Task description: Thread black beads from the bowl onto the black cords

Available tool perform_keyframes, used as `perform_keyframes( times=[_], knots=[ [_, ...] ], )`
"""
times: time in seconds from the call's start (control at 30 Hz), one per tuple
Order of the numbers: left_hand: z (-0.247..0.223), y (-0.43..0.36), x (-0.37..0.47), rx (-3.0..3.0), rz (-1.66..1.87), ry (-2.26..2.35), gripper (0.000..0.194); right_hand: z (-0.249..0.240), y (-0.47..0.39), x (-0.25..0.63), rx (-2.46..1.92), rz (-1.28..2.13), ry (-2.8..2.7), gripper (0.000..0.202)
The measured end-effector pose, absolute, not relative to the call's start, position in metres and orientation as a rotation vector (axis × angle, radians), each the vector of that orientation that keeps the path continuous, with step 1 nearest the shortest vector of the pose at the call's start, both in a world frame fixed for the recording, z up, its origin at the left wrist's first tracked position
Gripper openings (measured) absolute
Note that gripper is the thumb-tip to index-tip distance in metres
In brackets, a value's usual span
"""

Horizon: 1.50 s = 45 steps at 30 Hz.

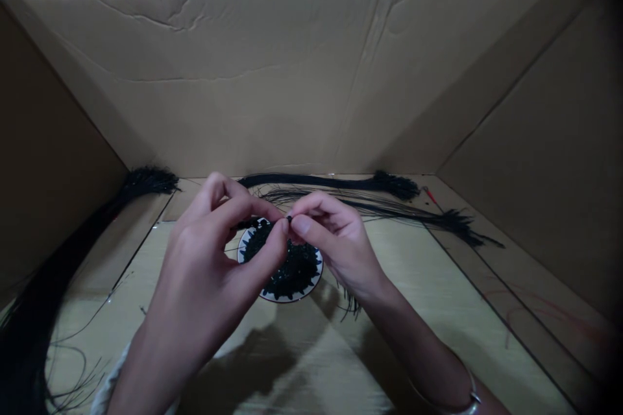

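Observation:
My left hand [209, 259] and my right hand [341, 243] meet fingertip to fingertip in the middle. Thumb and index finger of each are pinched on a tiny dark piece [289, 219] between them; its exact shape is too small to tell. Below the fingertips stands a round plate [317, 275] with a white and dark patterned rim, filled with small black pieces [292, 269]. Dark strands pass behind my left fingers, and strand ends [351, 303] hang below my right hand.
A thick black strand bundle [63, 266] runs along the left side. Two more bundles, one at the back [311, 179] and one slightly nearer [428, 215], lie behind my hands. Cardboard walls [243, 78] enclose the back and sides. Something red [429, 194] lies at the back right.

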<state>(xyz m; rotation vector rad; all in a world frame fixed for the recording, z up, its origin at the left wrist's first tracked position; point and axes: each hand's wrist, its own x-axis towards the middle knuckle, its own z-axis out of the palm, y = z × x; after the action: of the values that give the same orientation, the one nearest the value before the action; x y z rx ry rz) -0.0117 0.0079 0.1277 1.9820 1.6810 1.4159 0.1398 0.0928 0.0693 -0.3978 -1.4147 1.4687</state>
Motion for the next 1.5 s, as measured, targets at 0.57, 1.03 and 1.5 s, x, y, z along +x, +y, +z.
perform_keyframes(
  times=[0.57,1.03,1.5],
  knots=[
    [0.127,0.007,-0.012,2.016,1.387,1.725,0.015,0.078,0.088,0.144,-0.398,1.244,-1.523,0.006],
    [0.123,0.010,-0.010,1.992,1.445,1.679,0.004,0.078,0.088,0.144,-0.438,1.223,-1.475,0.008],
    [0.123,0.010,-0.004,1.933,1.481,1.579,0.006,0.065,0.087,0.132,-0.305,1.528,-1.212,0.008]
  ],
)
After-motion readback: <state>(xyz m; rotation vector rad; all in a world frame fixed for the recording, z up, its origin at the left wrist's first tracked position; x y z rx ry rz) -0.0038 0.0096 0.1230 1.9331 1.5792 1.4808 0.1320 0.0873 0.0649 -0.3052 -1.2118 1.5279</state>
